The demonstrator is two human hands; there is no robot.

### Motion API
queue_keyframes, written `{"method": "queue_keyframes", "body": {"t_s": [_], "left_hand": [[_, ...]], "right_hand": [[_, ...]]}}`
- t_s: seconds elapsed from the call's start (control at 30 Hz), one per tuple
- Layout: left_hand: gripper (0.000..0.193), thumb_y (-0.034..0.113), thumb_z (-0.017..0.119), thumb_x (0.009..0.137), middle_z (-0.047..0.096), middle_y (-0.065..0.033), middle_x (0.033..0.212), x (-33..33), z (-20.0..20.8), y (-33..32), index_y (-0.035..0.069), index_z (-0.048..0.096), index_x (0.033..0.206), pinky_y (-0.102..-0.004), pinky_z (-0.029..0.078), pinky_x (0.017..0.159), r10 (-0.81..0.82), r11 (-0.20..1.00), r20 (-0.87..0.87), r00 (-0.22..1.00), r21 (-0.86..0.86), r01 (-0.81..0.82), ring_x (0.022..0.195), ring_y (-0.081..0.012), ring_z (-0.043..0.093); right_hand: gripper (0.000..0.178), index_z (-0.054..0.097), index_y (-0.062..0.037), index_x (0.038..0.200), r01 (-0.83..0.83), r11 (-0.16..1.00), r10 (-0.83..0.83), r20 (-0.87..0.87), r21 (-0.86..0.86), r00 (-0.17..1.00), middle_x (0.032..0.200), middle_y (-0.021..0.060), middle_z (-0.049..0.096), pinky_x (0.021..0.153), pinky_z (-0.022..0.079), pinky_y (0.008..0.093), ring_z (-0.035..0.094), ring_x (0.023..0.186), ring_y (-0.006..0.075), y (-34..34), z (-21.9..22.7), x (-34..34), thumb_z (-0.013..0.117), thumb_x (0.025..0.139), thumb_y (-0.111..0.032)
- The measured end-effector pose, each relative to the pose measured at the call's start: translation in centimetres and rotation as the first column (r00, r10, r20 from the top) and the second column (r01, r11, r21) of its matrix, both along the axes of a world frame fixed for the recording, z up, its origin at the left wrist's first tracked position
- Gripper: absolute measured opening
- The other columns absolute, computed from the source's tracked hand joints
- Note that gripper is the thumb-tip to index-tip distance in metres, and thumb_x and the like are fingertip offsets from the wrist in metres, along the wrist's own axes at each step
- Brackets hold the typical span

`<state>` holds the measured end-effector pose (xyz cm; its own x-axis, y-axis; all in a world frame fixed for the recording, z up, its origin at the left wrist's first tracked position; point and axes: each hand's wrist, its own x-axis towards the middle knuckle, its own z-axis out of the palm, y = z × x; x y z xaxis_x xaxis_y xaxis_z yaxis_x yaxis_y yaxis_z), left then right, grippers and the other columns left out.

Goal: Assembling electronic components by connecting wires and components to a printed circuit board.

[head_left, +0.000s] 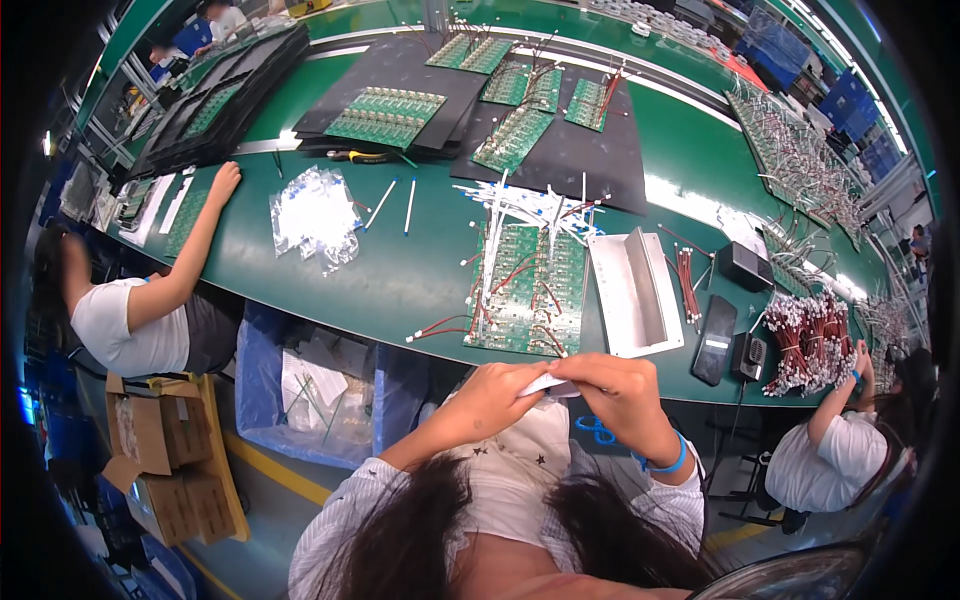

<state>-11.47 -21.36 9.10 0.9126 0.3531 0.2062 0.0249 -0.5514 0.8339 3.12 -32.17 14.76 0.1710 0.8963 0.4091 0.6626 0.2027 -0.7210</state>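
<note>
At the table's front edge, my left hand point(490, 402) and my right hand point(622, 396) come close together, fingers pinched on a small white piece point(545, 385). The fingers cover much of it, so its kind is unclear. Just beyond lies a green circuit board panel point(528, 300) with red and dark wires and white strips across it. A heap of white flat cables with blue ends point(535, 205) rests at the panel's far edge. Right of the panel is a pale L-shaped metal piece point(636, 295). A blue band circles my right wrist.
A plastic bag point(315, 215) and yellow-black pliers point(357, 156) lie left on the green table. Rightward are a phone point(713, 342), black boxes point(745, 266) and red wire bundles point(806, 340). Co-workers sit at both sides. A blue-lined bin point(270, 400) stands below.
</note>
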Motion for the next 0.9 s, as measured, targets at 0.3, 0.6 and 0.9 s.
{"method": "queue_keyframes", "body": {"t_s": [0.3,0.6,0.9], "left_hand": [[0.017,0.006,0.052,0.08,0.057,-0.0187,0.074,-0.4,0.5,-0.1,-0.002,0.056,0.094,-0.0398,0.043,0.059,-0.03,1.0,-0.016,0.999,-0.01,0.029,0.067,-0.0364,0.056],[0.013,0.01,0.053,0.081,0.056,-0.0212,0.071,0.1,1.6,0.0,0.0,0.053,0.089,-0.0437,0.043,0.058,-0.014,0.994,-0.084,0.996,-0.109,0.004,0.067,-0.0401,0.055],[0.02,0.015,0.047,0.089,0.055,-0.0145,0.068,0.2,2.1,0.0,-0.003,0.052,0.094,-0.0323,0.043,0.058,0.006,0.918,-0.052,0.999,-0.395,-0.026,0.061,-0.023,0.057]], "right_hand": [[0.009,0.066,-0.0004,0.079,0.102,0.977,-0.112,-0.04,-0.186,0.993,0.071,0.0093,0.065,0.053,0.048,0.0247,0.064,0.061,0.0198,-1.0,0.3,0.5,0.068,0.07,-0.001],[0.011,0.064,0.0023,0.082,0.151,0.986,-0.154,0.044,0.067,0.987,0.075,0.0121,0.065,0.058,0.049,0.0269,0.065,0.066,0.0217,-0.3,0.0,0.7,0.066,0.071,0.003],[0.017,0.064,0.0028,0.089,0.059,0.998,-0.063,-0.163,-0.032,0.985,0.08,0.0109,0.064,0.062,0.05,0.0257,0.063,0.071,0.0184,0.0,1.7,0.4,0.062,0.072,0.006]]}}
